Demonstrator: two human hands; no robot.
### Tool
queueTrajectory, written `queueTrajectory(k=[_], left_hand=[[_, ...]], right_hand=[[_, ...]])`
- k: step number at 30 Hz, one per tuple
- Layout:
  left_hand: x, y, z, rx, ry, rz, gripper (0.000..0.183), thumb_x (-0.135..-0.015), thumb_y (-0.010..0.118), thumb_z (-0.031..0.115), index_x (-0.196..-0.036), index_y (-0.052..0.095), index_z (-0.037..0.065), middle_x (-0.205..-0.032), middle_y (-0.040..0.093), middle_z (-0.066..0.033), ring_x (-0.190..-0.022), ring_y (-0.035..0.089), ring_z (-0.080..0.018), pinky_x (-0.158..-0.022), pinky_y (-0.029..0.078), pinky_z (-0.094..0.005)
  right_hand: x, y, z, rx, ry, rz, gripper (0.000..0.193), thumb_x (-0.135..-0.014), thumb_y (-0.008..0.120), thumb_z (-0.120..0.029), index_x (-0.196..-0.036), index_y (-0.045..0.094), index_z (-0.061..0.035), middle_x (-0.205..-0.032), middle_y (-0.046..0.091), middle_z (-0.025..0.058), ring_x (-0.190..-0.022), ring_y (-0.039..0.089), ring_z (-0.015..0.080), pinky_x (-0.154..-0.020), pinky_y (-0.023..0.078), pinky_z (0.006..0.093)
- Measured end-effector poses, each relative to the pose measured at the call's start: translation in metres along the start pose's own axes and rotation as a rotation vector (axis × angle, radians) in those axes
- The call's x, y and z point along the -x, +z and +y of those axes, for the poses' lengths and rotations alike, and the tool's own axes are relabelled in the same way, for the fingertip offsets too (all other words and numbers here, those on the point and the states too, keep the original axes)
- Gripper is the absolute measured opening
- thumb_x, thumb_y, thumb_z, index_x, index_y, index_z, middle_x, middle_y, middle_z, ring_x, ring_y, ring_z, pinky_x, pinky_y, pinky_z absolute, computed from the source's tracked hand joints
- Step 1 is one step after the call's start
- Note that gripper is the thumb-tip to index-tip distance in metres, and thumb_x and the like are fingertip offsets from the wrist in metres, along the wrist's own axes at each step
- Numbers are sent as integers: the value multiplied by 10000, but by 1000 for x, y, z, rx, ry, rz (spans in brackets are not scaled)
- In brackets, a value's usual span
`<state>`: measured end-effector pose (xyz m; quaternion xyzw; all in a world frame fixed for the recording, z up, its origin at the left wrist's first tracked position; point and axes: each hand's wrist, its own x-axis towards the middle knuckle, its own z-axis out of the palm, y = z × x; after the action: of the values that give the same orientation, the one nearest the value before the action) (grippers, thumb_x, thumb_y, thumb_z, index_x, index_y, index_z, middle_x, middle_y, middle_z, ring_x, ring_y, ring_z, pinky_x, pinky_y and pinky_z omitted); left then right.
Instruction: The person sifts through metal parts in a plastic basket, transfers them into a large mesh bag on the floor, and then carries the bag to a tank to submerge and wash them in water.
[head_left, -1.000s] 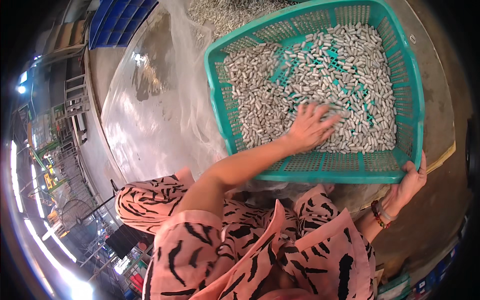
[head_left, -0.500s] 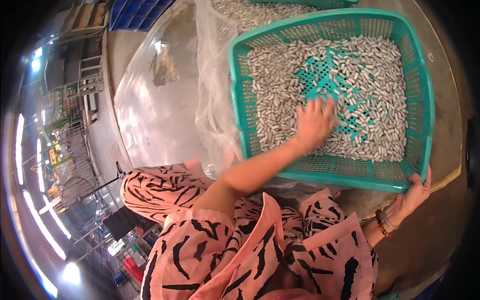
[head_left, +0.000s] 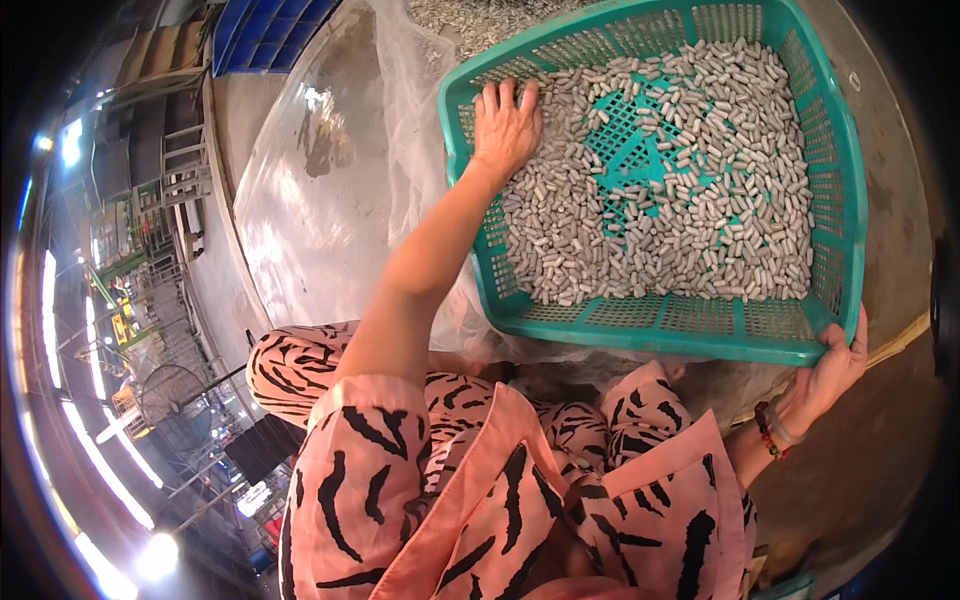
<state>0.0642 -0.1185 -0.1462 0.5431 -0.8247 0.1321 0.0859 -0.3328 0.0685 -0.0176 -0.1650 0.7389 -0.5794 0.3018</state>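
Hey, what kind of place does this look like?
Probably a workshop or factory floor: there are long strip lights, a round caged fan, and a green basket holding a great many small, alike, pale pieces.

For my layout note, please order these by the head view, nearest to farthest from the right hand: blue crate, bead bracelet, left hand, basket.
Nearest to the right hand first:
1. Basket: touching it, near right corner.
2. Bead bracelet: on the right wrist.
3. Left hand: in the basket's far left part.
4. Blue crate: upper left, beyond the left hand.
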Motion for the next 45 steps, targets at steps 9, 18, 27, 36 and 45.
queueTrajectory(k=[9, 18, 27, 36, 45], left_hand=[[63, -58, 63, 334, -397, -366, 366, -859, 533, 317, -1071, 454, 29, -892, 555, -214, -816, 562, -409, -652, 471, -496], [2, -45, 205, 741, 171, -107, 510, -739, 607, 411, -1195, 493, 214, -1115, 428, -170, -1070, 371, -363, -902, 322, -479], [-69, 21, 57, 253, 254, -7, 499, -842, 484, 413, -1318, 394, 292, -1297, 406, -126, -1222, 351, -337, -970, 273, -591], [95, -89, 153, 307, -421, -645, 710, -878, 428, 506, -1434, 194, 132, -1442, 130, -282, -1327, 81, -488, -995, 132, -658], [-28, -20, 182, 634, 341, -277, 470, -918, 385, 368, -1350, 386, 185, -1462, 251, -108, -1372, 149, -329, -1065, 99, -608]], right_hand=[[12, 14, -3, -63, 55, 61, 528, -616, 382, 121, -1117, 547, 97, -955, 572, 99, -772, 525, 157, -693, 422, 215], [-1, 1, -9, 12, 62, 47, 520, -624, 411, 102, -1127, 546, 90, -963, 565, 110, -785, 513, 175, -718, 426, 246], [6, 2, -10, 119, -32, -34, 521, -646, 451, 27, -1159, 521, 87, -1089, 549, 129, -931, 528, 237, -827, 426, 307], [-15, -1, 11, 118, 45, -146, 551, -639, 434, 7, -1179, 530, 65, -1086, 558, 115, -930, 534, 233, -811, 433, 304], [-26, -13, 21, 181, 16, -177, 542, -630, 448, -5, -1159, 542, 66, -1059, 565, 111, -910, 537, 223, -805, 431, 315]])
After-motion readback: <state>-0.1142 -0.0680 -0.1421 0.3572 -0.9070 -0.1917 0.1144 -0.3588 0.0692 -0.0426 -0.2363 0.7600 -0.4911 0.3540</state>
